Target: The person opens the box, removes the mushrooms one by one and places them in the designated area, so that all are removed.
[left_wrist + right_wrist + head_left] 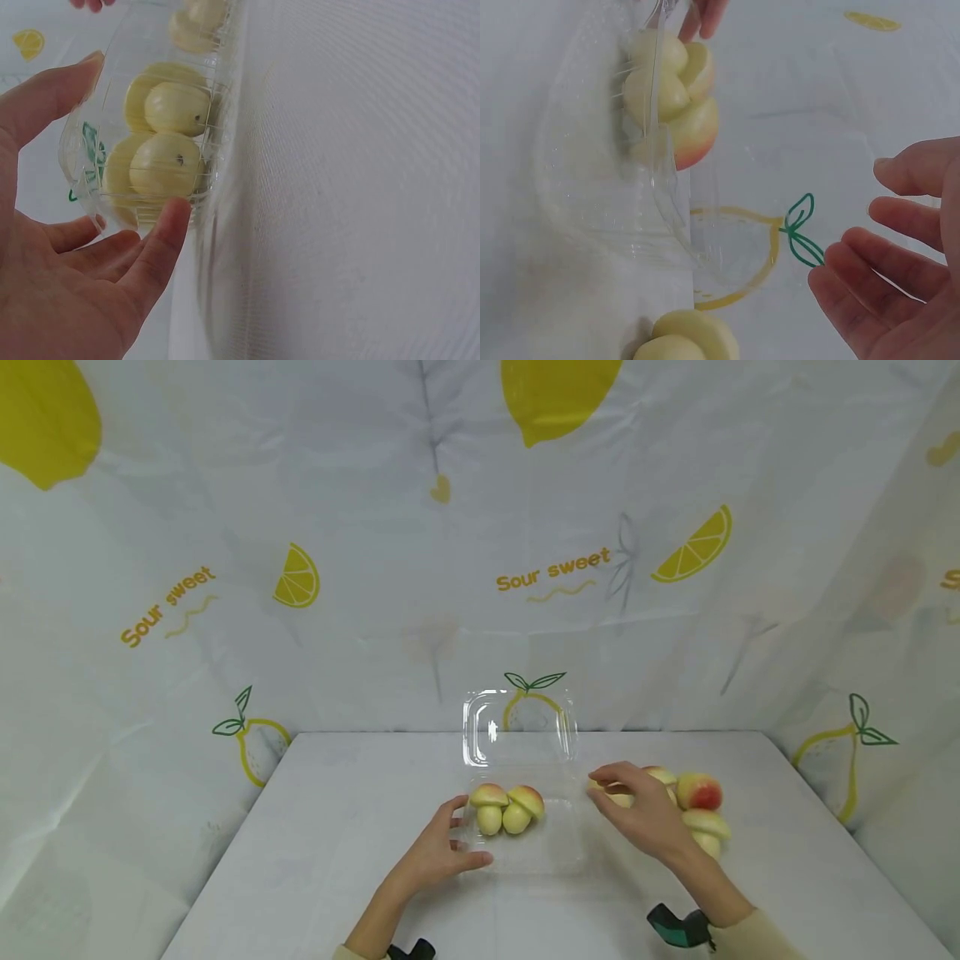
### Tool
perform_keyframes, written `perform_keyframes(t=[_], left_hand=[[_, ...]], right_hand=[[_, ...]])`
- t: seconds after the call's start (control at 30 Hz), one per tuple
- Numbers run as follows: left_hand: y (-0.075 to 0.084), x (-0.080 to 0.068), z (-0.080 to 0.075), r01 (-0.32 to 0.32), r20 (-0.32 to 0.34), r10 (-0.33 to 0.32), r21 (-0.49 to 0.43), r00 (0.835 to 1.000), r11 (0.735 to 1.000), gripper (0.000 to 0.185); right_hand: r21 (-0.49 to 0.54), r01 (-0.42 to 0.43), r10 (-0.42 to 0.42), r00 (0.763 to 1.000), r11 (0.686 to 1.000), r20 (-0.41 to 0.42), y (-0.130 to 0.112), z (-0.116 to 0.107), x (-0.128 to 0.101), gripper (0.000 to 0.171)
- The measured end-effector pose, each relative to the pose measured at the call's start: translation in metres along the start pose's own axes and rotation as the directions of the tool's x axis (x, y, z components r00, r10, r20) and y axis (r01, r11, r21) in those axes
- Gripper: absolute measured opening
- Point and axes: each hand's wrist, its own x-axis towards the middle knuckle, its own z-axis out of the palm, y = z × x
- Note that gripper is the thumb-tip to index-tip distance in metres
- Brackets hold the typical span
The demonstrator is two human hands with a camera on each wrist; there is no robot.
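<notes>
A clear plastic clamshell container (557, 850) stands open mid-table, its lid (520, 727) raised at the back. Two mushroom-shaped toys (506, 808), yellow stems and peach caps, sit in its left half. My left hand (465, 832) holds the container's front left corner, thumb along the front rim and fingers against the side; the left wrist view shows the thumb (166, 232) and index finger (56, 94) bracketing the container (90, 157). My right hand (602, 785) hovers with relaxed fingers (889, 251) over loose mushroom toys (701, 802) right of the container, holding nothing.
The white table (337, 827) is walled on three sides by a lemon-print cloth (300, 577). The loose toys lie in a small cluster near the right side. One of them (686, 341) lies just outside the container wall (615, 210) in the right wrist view.
</notes>
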Motion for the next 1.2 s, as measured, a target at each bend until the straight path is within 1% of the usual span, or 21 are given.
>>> perform_keyframes(t=[0.1, 0.27, 0.5, 0.7, 0.93, 1.07, 1.2], left_hand=[[0.000, 0.000, 0.000, 0.004, 0.001, -0.004, 0.001, 1.000, 1.000, 0.098], [0.000, 0.000, -0.001, 0.007, 0.002, -0.007, 0.009, 1.000, 1.000, 0.099], [0.000, 0.000, 0.000, 0.009, 0.003, -0.009, 0.009, 1.000, 1.000, 0.098], [0.001, 0.000, -0.001, 0.017, -0.003, -0.017, 0.018, 1.000, 1.000, 0.098], [0.000, 0.001, -0.001, 0.024, -0.008, -0.024, 0.010, 1.000, 1.000, 0.098], [-0.001, 0.001, -0.001, 0.029, -0.011, -0.029, 0.005, 1.000, 1.000, 0.097], [-0.002, 0.001, -0.001, 0.027, -0.008, -0.027, 0.004, 1.000, 1.000, 0.098]], right_hand=[[0.029, -0.009, 0.009, 1.000, 1.000, 0.019, -0.002, 0.005, 0.001, 0.016], [0.033, -0.031, 0.029, 0.998, 0.999, 0.051, -0.003, 0.014, 0.004, 0.018], [0.003, -0.097, 0.097, 0.993, 0.995, 0.067, -0.003, 0.029, 0.005, 0.022], [0.008, -0.141, 0.139, 0.985, 0.990, 0.099, -0.006, 0.044, 0.008, 0.029], [0.030, -0.166, 0.161, 0.977, 0.986, 0.138, -0.007, 0.059, 0.013, 0.027], [0.019, -0.186, 0.180, 0.971, 0.982, 0.160, -0.007, 0.066, 0.015, 0.028], [-0.003, -0.213, 0.209, 0.958, 0.977, 0.194, -0.006, 0.073, 0.016, 0.031]])
